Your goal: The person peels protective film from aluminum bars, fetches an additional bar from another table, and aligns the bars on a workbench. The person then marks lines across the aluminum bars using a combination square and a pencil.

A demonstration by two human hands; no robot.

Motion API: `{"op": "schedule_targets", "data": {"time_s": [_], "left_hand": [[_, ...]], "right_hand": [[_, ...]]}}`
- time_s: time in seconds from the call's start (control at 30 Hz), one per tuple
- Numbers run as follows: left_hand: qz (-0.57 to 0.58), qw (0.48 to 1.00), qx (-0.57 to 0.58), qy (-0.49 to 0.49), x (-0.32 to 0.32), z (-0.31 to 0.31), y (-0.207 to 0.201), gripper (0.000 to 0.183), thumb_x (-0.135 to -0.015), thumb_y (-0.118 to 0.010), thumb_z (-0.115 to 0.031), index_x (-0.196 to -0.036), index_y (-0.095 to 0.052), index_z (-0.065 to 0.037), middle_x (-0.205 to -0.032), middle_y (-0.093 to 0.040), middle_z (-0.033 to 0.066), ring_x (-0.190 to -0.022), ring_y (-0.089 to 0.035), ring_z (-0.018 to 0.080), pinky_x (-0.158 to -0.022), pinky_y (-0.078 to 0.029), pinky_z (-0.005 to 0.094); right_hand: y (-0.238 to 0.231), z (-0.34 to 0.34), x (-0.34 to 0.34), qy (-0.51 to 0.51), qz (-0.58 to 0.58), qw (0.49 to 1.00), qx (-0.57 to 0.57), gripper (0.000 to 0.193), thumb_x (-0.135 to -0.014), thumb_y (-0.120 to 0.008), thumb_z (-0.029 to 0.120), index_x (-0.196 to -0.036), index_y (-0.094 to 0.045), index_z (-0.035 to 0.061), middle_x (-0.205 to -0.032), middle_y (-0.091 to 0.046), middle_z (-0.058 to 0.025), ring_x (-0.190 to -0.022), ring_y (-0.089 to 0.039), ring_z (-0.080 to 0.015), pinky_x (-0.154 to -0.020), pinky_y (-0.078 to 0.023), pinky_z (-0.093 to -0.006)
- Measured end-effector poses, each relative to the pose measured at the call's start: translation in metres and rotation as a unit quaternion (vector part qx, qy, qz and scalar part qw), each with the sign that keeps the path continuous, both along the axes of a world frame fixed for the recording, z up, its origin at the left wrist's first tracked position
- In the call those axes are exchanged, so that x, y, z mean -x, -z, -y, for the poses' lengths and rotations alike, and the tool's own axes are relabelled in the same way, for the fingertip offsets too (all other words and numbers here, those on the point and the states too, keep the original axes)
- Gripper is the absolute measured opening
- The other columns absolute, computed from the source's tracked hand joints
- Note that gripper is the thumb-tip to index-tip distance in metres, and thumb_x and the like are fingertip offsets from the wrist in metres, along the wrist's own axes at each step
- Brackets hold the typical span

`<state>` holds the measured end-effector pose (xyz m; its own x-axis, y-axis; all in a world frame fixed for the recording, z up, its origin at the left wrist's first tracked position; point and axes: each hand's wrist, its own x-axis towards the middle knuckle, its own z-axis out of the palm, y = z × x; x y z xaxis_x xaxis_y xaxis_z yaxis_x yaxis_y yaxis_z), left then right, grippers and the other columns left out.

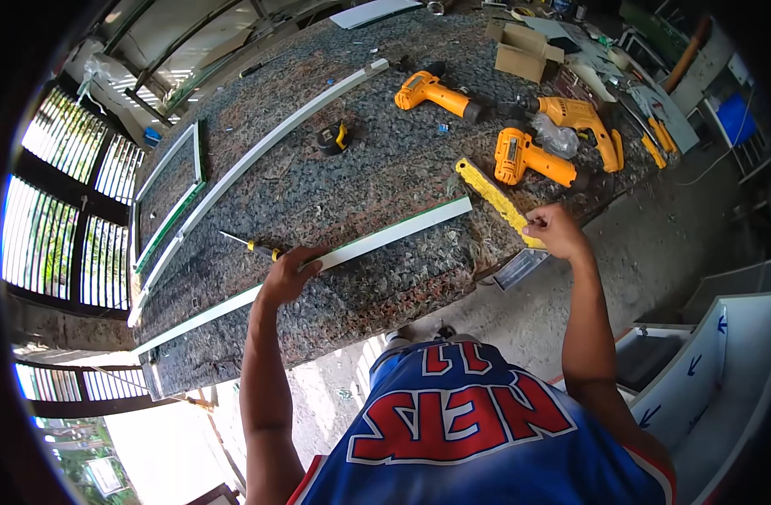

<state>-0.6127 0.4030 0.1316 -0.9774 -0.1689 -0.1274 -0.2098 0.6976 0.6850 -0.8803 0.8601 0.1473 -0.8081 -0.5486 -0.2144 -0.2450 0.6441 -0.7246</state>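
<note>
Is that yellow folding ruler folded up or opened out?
Opened out: the yellow folding ruler stretches in a long strip across the table's edge, its near end pinched by the right hand.
</note>
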Motion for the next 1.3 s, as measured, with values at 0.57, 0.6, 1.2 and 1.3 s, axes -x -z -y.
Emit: {"op": "schedule_targets", "data": {"time_s": [0.57, 0.6, 1.2, 1.3], "left_hand": [[0.065, 0.997, 0.026, -0.03, 0.02, 0.01, -0.003, 0.046, -0.078, -0.083, -0.036, -0.113, -0.075, -0.007, -0.089, -0.075, 0.0112, -0.081, -0.069, 0.0186, -0.077, -0.053, 0.0356], [0.089, 0.995, 0.039, -0.037, 0.024, 0.011, -0.004, 0.043, -0.079, -0.083, -0.036, -0.11, -0.076, -0.007, -0.086, -0.075, 0.0104, -0.079, -0.068, 0.0173, -0.075, -0.052, 0.0354], [0.076, 0.995, 0.031, -0.05, 0.026, 0.003, -0.009, 0.044, -0.075, -0.085, -0.033, -0.11, -0.076, -0.008, -0.097, -0.076, 0.0123, -0.088, -0.072, 0.0215, -0.081, -0.054, 0.0358], [0.064, 0.996, 0.029, -0.054, 0.023, 0.007, -0.004, 0.044, -0.075, -0.084, -0.037, -0.11, -0.077, -0.011, -0.094, -0.076, 0.0121, -0.085, -0.073, 0.023, -0.079, -0.055, 0.037]], "right_hand": [[-0.008, 0.033, 0.0, 0.086, -0.176, 0.974, 0.113, 0.022, -0.096, -0.063, 0.015, -0.11, -0.069, -0.0006, -0.093, -0.072, -0.0169, -0.081, -0.069, -0.0242, -0.073, -0.052, -0.035], [0.001, 0.038, 0.008, 0.087, -0.188, 0.972, 0.112, 0.022, -0.096, -0.063, 0.016, -0.109, -0.07, -0.0005, -0.094, -0.072, -0.0176, -0.083, -0.07, -0.0271, -0.075, -0.052, -0.0361], [0.072, 0.049, 0.001, 0.102, -0.294, 0.924, 0.223, 0.026, -0.086, -0.073, 0.011, -0.11, -0.07, 0.0014, -0.091, -0.072, -0.013, -0.082, -0.07, -0.0256, -0.073, -0.055, -0.0368], [0.073, 0.052, -0.001, 0.104, -0.293, 0.924, 0.224, 0.027, -0.086, -0.073, 0.011, -0.111, -0.069, 0.0016, -0.094, -0.071, -0.0145, -0.086, -0.069, -0.0276, -0.075, -0.055, -0.0373]]}}
